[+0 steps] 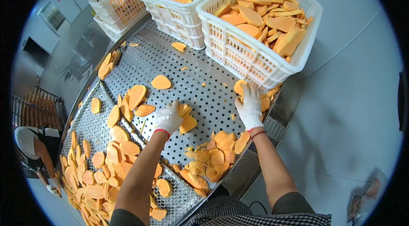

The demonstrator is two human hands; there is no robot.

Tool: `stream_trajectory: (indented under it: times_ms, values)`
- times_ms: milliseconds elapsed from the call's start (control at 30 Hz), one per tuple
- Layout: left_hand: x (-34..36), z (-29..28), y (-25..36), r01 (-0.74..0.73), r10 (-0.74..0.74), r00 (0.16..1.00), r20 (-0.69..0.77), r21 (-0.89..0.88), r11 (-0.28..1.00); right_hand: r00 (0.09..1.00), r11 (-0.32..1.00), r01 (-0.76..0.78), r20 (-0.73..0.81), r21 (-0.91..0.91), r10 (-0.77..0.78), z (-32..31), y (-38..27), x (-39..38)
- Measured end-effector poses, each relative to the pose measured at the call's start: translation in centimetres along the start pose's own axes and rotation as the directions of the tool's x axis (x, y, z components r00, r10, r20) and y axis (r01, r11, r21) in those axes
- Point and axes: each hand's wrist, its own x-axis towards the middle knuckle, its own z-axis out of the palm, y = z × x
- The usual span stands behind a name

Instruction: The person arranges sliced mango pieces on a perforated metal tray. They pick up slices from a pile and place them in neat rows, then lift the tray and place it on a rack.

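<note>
My left hand (169,117), in a white glove with a red cuff edge, is closed against a few orange sweet potato slices (187,124) on the perforated metal table (204,77). Part of its fingers is hidden from view. Over at the table's right edge, my right hand (249,106), also gloved, has its fingers curled around a sweet potato slice (240,86) just below a full crate. More slices lie under and beside that hand. Between my forearms sits a heap of small slices and end pieces (215,155).
White crates of slices (255,60) line the table's far side. A sloping mesh section (100,128) on the left carries a big pile of slices (102,175), bordered by a metal bar (128,126). Another person (36,149) stands at far left beside a rack (40,107).
</note>
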Motion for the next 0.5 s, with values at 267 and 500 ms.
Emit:
stream_trajectory:
  times_ms: [267,500]
  values:
    - [0.7,-1.1,-0.3,0.006,-0.01,0.998,0.065,0.058,0.998,0.949,0.913,-0.183,0.179,-0.364,0.261,3.2,-2.1,1.8]
    - [-6.6,0.1,-5.1,0.156,-0.096,0.986,0.137,-0.959,0.237,0.98,0.923,-0.194,-0.018,-0.331,0.199,3.6,-1.7,0.4]
